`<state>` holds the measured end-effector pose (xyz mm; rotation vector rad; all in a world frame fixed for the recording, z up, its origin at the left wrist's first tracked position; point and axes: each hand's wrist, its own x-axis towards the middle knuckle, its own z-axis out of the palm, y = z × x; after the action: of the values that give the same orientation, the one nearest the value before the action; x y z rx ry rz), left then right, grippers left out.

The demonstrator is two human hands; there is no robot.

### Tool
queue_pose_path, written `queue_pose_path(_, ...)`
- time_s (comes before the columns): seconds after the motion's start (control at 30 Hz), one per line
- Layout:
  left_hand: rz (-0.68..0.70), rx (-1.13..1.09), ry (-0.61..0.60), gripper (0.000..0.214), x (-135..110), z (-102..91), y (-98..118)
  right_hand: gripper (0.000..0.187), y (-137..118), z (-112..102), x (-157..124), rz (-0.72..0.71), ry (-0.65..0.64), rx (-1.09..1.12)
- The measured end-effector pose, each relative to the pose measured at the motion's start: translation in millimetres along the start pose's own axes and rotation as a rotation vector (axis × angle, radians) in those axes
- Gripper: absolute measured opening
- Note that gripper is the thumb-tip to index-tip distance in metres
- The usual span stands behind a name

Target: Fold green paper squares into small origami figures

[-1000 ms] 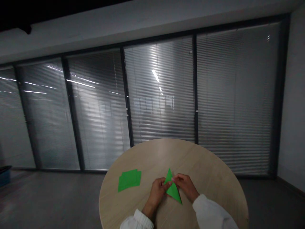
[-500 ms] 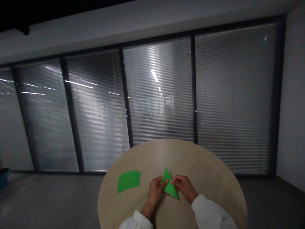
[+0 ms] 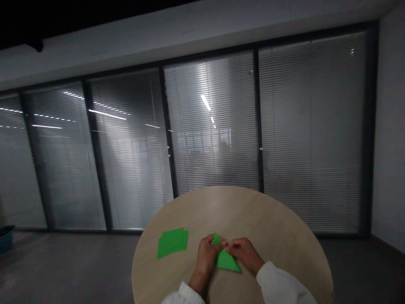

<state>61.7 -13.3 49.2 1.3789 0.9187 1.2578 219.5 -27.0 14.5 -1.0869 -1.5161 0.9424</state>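
Note:
A piece of green paper (image 3: 226, 262), folded into a triangle, is held between both hands over the near part of the round table. My left hand (image 3: 207, 253) grips its left side, thumb on top and fingers behind. On the paper's right edge, my right hand (image 3: 244, 253) pinches with thumb and forefinger, close to the left thumb. The fingers hide part of the paper's middle. Apart from the hands, to the left, a few green paper sheets (image 3: 172, 243) lie overlapping on the table.
The round wooden table (image 3: 221, 200) has a curved far edge near a glass partition with blinds (image 3: 215, 164). A blue bin (image 3: 6, 240) stands on the floor at the far left. A pale wall (image 3: 389, 147) rises on the right.
The folded paper has turned slightly and come a little nearer; its top point shifted down and left. Both hands keep their hold, and the right fingers have moved closer to the left thumb.

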Motion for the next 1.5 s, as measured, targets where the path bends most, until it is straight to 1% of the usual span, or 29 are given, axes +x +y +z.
queue_pose_path(0.13, -0.006, -0.077, 0.192, 0.030, 3.3, -17.0, 9.6, 0.023, -3.3, -5.4, -1.3, 0.013, 0.000, -0.050)
queue_pose_path(0.2, -0.006, -0.126, 0.278, 0.031, 6.2, -26.5, 11.0, 0.022, -1.4, -9.8, -0.7, 0.011, 0.034, -0.075)
queue_pose_path(0.27, 0.001, -0.147, 0.357, 0.033, 8.6, -32.0, 9.8, 0.022, 1.9, -13.8, 0.8, 0.018, 0.084, -0.070)
queue_pose_path(0.33, 0.006, -0.094, 0.346, 0.035, 9.0, -30.6, 7.0, 0.026, 4.8, -15.8, 2.7, 0.036, 0.131, -0.025)
queue_pose_path(0.4, 0.024, -0.013, 0.238, 0.035, 7.3, -22.7, 4.1, 0.035, 5.7, -15.0, 4.1, 0.043, 0.161, 0.027)
queue_pose_path(0.47, 0.035, 0.006, 0.152, 0.035, 4.3, -11.5, 2.3, 0.040, 4.3, -11.5, 4.2, 0.028, 0.162, 0.046)
queue_pose_path(0.57, 0.035, 0.007, 0.084, 0.036, -0.1, 1.8, 3.0, 0.040, 0.3, -4.9, 2.1, 0.027, 0.074, 0.068)
queue_pose_path(0.63, 0.030, 0.011, 0.071, 0.036, -1.9, 5.0, 4.9, 0.039, -1.5, -2.1, 0.2, 0.052, 0.001, 0.089)
queue_pose_path(0.73, 0.004, 0.027, 0.076, 0.035, -1.9, 3.2, 5.3, 0.039, -2.3, -1.8, -1.6, 0.059, -0.045, 0.107)
queue_pose_path(0.8, -0.014, -0.016, 0.102, 0.034, 0.2, -1.0, 1.8, 0.039, -2.2, -3.3, -2.0, 0.053, -0.058, 0.111)
queue_pose_path(0.97, 0.034, -0.207, 0.237, 0.030, 10.5, -18.7, -12.1, 0.042, -1.8, -7.4, -1.5, 0.057, -0.078, 0.087)
queue_pose_path(1.03, 0.039, -0.327, 0.337, 0.028, 12.4, -24.7, -14.3, 0.043, -2.7, -8.9, -1.4, 0.063, -0.067, 0.099)
queue_pose_path(1.07, 0.016, -0.378, 0.335, 0.027, 12.0, -26.2, -14.1, 0.044, -3.6, -9.5, -1.5, 0.063, -0.053, 0.113)
queue_pose_path(1.1, -0.004, -0.416, 0.304, 0.028, 10.7, -26.2, -13.3, 0.044, -4.8, -9.9, -1.9, 0.061, -0.038, 0.132)
queue_pose_path(1.13, -0.026, -0.444, 0.238, 0.030, 8.6, -24.9, -12.0, 0.045, -6.2, -10.1, -2.4, 0.058, -0.027, 0.158)
queue_pose_path(1.2, -0.134, -0.473, 0.011, 0.038, 3.0, -19.0, -8.3, 0.047, -9.5, -9.5, -4.3, 0.062, -0.027, 0.238)
queue_pose_path(1.27, -0.214, -0.524, -0.141, 0.047, -3.1, -11.9, -4.3, 0.049, -12.2, -8.0, -6.7, 0.088, -0.055, 0.331)
queue_pose_path(1.3, -0.225, -0.543, -0.205, 0.050, -5.8, -9.0, -2.6, 0.049, -13.1, -7.2, -7.9, 0.107, -0.068, 0.372)
queue_pose_path(1.33, -0.232, -0.549, -0.252, 0.052, -8.0, -6.8, -1.1, 0.050, -13.6, -6.5, -8.9, 0.125, -0.075, 0.401)
queue_pose_path(1.4, -0.226, -0.549, -0.305, 0.052, -10.8, -4.6, 1.2, 0.052, -13.4, -5.9, -9.9, 0.154, -0.078, 0.427)
queue_pose_path(1.47, -0.208, -0.526, -0.314, 0.048, -11.9, -4.1, 2.8, 0.054, -12.3, -6.1, -9.4, 0.178, -0.070, 0.420)
queue_pose_path(1.5, -0.198, -0.499, -0.295, 0.047, -12.0, -4.0, 3.4, 0.055, -11.7, -6.3, -8.6, 0.183, -0.068, 0.399)
